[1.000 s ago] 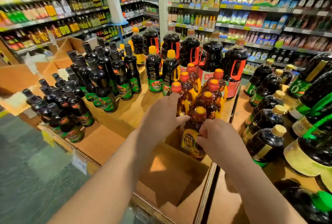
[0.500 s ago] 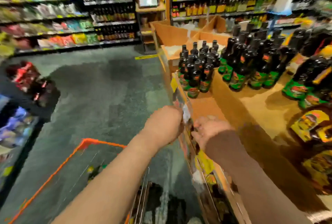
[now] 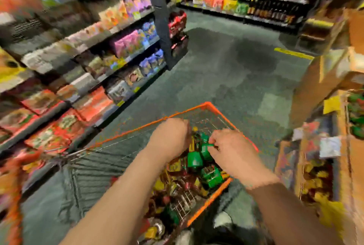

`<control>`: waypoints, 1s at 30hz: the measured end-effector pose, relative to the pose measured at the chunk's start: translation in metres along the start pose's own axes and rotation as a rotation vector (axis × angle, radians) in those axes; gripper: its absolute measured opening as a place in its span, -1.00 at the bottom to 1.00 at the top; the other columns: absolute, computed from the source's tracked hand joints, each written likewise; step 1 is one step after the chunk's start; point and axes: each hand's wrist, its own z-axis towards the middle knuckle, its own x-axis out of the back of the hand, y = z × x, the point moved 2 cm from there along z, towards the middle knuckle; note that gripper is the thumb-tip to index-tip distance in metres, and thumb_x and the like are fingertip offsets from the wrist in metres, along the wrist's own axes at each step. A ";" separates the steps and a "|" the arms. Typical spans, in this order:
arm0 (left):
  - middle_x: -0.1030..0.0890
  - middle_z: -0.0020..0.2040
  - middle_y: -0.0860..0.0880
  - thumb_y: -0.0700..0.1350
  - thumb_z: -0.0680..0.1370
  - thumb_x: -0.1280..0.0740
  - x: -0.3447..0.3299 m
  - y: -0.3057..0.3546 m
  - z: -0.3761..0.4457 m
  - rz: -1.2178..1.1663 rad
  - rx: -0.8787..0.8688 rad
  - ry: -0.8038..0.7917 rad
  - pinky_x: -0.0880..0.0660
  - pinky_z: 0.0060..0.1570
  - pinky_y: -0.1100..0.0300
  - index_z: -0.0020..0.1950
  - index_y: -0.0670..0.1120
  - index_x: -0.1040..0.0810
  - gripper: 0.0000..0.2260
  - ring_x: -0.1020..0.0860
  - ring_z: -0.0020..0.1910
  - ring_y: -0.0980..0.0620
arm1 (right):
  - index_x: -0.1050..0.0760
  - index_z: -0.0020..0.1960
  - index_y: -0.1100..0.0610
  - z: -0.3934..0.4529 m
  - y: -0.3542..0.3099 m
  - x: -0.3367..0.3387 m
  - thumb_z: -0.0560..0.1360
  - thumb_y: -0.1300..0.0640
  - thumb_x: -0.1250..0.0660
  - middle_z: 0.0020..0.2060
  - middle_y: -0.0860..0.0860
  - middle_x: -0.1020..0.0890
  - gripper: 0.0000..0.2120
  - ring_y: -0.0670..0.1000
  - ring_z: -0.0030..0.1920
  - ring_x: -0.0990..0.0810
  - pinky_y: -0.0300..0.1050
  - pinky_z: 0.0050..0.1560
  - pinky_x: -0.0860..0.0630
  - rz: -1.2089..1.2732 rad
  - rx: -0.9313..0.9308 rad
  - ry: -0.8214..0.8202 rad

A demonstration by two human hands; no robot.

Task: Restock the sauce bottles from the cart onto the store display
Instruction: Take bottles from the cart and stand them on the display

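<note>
The frame is blurred by motion. An orange-rimmed wire cart stands below me, holding several sauce bottles with green and yellow labels. My left hand reaches down into the cart, its fingers curled and hidden behind its back. My right hand hovers over the bottles, its curled fingertips against a green bottle top; the blur hides whether either hand has a hold. The wooden store display is at the right edge, with green-labelled bottles on it.
Shelves of packaged goods run along the left, close to the cart. Open grey floor lies ahead. More shelving stands at the far end. Price tags hang on the display's front.
The view has swung left from the display to the cart. Both hands have left the display edge and now reach into the cart among the bottles.
</note>
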 end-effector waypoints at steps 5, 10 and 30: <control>-0.63 -0.05 -0.14 -0.08 0.51 -0.30 -0.024 -0.073 -0.027 -0.068 0.261 0.014 -0.52 -0.05 -0.03 -0.01 -0.11 -0.57 -0.85 -0.58 0.00 -0.20 | -0.50 0.07 0.01 0.036 -0.035 -0.049 0.55 -0.01 -0.23 0.00 0.01 -0.55 -0.83 0.09 0.06 -0.56 -0.04 0.02 -0.50 -0.017 0.129 -0.147; -0.58 0.01 -0.12 -0.01 0.56 -0.27 -0.071 -0.110 -0.048 -0.090 0.449 -0.019 -0.48 -0.08 0.02 0.08 -0.10 -0.53 -0.80 -0.57 0.03 -0.18 | -0.49 0.14 0.04 0.072 -0.048 -0.122 0.60 0.06 -0.15 0.06 0.02 -0.52 -0.80 0.12 0.09 -0.55 -0.03 0.03 -0.51 -0.057 0.197 -0.353; -0.51 0.09 -0.11 -0.25 0.55 -0.22 -0.344 -0.123 -0.034 -0.358 0.734 -0.489 -0.51 -0.02 0.03 0.15 -0.16 -0.52 -0.80 -0.55 0.06 -0.14 | -0.57 -0.11 0.22 0.112 -0.027 -0.402 0.32 0.24 -0.47 -0.13 0.10 -0.59 -0.84 0.10 -0.12 -0.63 -0.14 -0.27 -0.55 -0.188 0.476 -0.884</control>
